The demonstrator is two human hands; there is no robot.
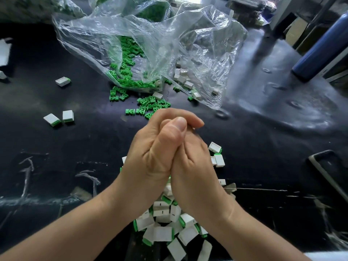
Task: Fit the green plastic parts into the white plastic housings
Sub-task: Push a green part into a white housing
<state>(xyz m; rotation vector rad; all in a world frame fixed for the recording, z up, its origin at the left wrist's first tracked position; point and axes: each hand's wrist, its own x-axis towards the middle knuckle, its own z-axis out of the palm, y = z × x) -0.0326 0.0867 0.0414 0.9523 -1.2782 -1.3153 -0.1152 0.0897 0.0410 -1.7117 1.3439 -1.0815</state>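
Head view: dark surface (75,147), seen from above.
Pile, 6 o'clock: fitted housings (163,232), white with green ends, heaped and partly covered by both wrists.
Strays, 9 o'clock: two more of the same, side by side.
Green parts (148,105), 12 o'clock: loose, spilling from a clear plastic bag (150,44) just beyond the fingers.
White housings (183,78), 1 o'clock: under the bag's film.
Blue bottle (323,44), 2 o'clock: far edge.
Left hand (152,153): fingers curled, thumb on top, pressed against the right hand (194,166).
Grip: anything held between them is hidden; cannot tell.
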